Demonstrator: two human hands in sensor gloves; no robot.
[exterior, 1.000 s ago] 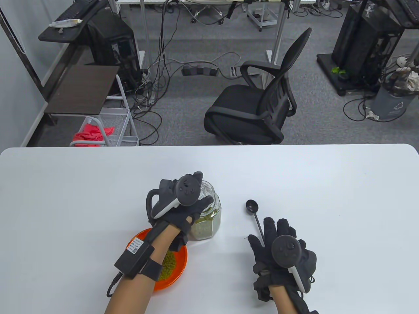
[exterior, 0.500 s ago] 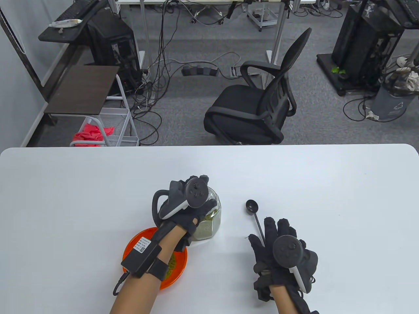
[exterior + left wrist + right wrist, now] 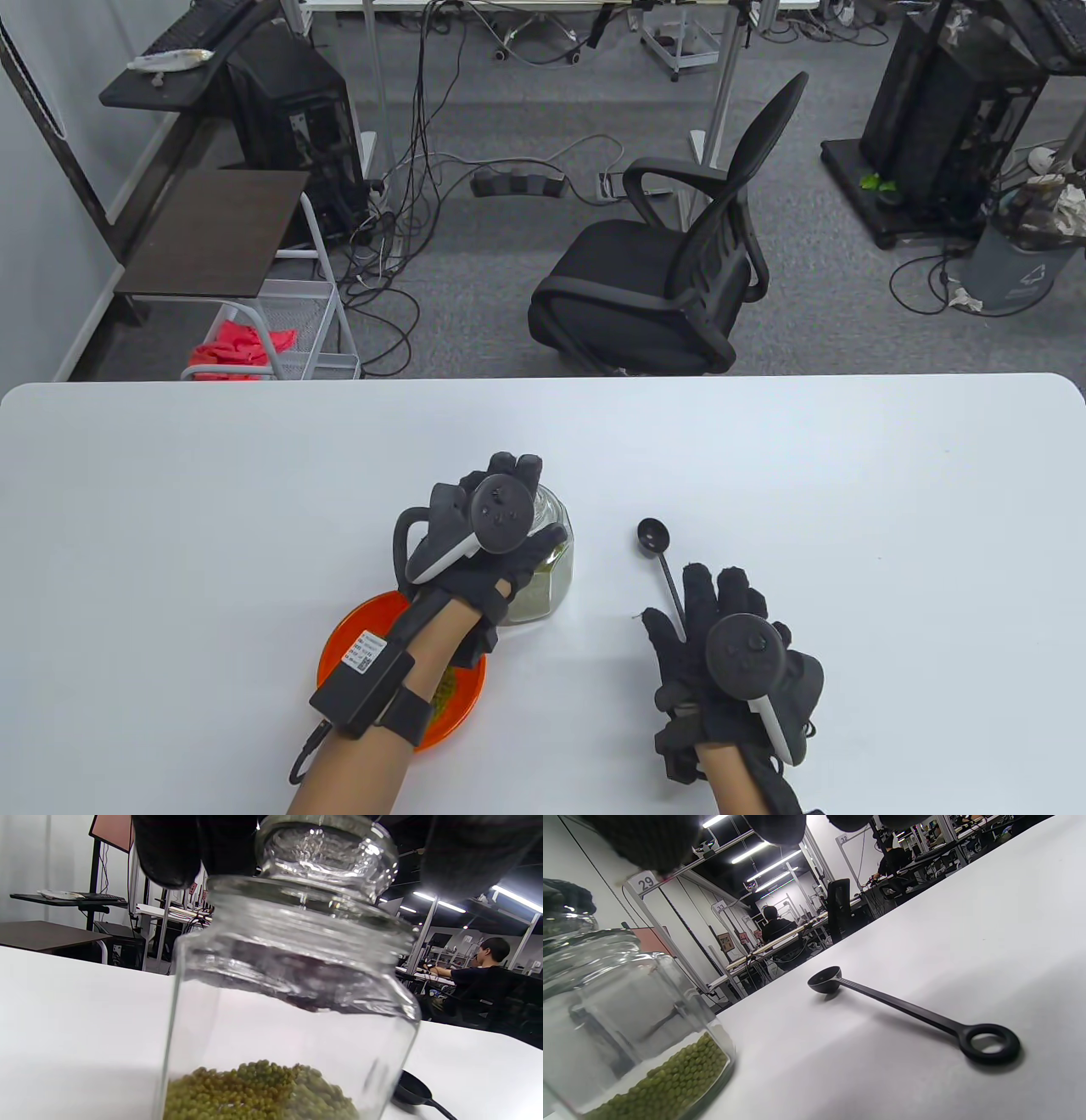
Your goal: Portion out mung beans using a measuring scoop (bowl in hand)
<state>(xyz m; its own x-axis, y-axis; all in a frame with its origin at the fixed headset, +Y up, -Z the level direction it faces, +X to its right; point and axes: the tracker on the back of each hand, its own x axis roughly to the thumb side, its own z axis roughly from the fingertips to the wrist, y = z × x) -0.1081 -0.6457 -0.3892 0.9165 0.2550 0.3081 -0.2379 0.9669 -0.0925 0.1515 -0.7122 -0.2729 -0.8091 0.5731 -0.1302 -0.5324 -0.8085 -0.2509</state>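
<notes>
Left hand on the jar lid, scoop lying free on the table.
The white table (image 3: 848,475) carries an orange bowl (image 3: 339,632) with beans, partly under the left forearm; the left hand (image 3: 488,543), shifted slightly since a second ago, grips the glass jar (image 3: 292,1018) by its lid. The wrist views alone show mung beans (image 3: 670,1079) low inside. The black measuring scoop (image 3: 912,1012) lies flat beneath the right hand (image 3: 730,649), fingers spread wide, not gripping.

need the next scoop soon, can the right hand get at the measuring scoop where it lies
Probably yes. The measuring scoop lies bare on the table with its handle end just under the open right hand, and the jar stands apart to its left.
</notes>
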